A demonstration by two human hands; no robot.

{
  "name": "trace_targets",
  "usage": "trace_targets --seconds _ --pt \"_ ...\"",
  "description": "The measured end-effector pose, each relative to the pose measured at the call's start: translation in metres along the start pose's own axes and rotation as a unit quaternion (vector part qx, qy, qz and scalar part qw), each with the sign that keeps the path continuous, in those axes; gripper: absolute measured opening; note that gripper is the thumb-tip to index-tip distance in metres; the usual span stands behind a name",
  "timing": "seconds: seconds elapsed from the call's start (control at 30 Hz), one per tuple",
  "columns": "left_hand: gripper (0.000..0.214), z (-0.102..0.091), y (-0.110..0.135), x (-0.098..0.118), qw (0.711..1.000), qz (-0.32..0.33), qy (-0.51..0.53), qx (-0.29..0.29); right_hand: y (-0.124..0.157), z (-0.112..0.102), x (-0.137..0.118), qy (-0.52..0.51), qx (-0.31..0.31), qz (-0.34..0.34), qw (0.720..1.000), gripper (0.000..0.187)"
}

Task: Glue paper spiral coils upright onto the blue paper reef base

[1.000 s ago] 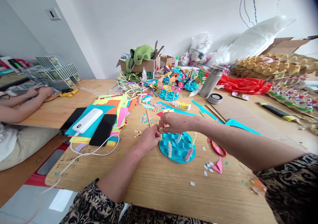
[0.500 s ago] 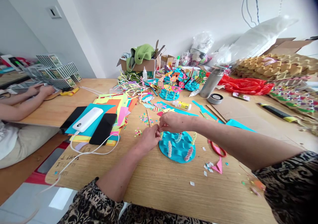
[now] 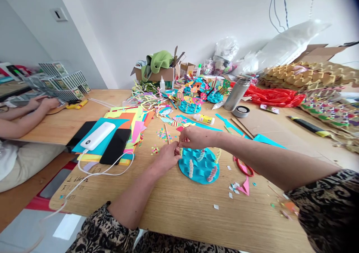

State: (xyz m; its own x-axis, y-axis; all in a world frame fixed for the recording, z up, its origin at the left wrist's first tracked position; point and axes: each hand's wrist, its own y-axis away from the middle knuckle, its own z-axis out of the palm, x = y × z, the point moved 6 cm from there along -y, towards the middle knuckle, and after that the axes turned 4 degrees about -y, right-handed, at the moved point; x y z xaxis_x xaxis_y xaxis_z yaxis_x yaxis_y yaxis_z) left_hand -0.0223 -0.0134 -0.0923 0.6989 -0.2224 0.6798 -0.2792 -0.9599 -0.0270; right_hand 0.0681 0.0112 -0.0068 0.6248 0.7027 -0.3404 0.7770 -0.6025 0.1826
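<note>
A round blue paper base (image 3: 196, 174) lies on the wooden table, with curled blue strips and several fuzzy twisted stems standing up from it. At its far left edge my left hand (image 3: 169, 156) and my right hand (image 3: 193, 136) meet, fingertips pinched together. What lies between the fingers is too small and hidden to name. Just beyond my left hand is a thin wooden stick (image 3: 167, 132) among bits of confetti. Paper fish cutouts (image 3: 182, 123) lie past my right hand.
Left are a white power bank (image 3: 99, 135) with cable, a black phone (image 3: 115, 146) and coloured paper (image 3: 138, 131). Red scissors (image 3: 244, 167) and paper scraps (image 3: 233, 186) lie right. Behind stand a glue bottle (image 3: 204, 119) and steel flask (image 3: 238, 94). A co-worker's hands (image 3: 46, 102) are far left.
Both hands stay together at the edge of the blue base, with only slight finger movement. The whole view has shifted slightly.
</note>
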Motion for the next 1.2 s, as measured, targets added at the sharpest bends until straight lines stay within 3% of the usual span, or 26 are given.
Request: trace_targets --seconds 0.27,0.63,1.07,1.2 --pt "0.020 -0.010 -0.002 -0.001 0.998 0.017 -0.051 0.018 0.002 -0.001 -0.002 0.030 0.005 0.003 1.000 0.022" --pt "0.009 -0.002 0.000 0.004 0.992 0.062 -0.106 0.032 0.003 -0.002 -0.008 0.058 -0.004 -0.005 0.998 0.023" --pt "0.016 0.002 0.002 0.003 0.990 0.065 -0.120 0.024 -0.004 -0.001 -0.012 0.073 -0.036 -0.004 0.997 0.026" --pt "0.007 0.001 0.002 0.005 0.992 0.051 -0.118 0.021 -0.001 -0.004 -0.014 0.064 -0.040 0.012 0.997 0.025"
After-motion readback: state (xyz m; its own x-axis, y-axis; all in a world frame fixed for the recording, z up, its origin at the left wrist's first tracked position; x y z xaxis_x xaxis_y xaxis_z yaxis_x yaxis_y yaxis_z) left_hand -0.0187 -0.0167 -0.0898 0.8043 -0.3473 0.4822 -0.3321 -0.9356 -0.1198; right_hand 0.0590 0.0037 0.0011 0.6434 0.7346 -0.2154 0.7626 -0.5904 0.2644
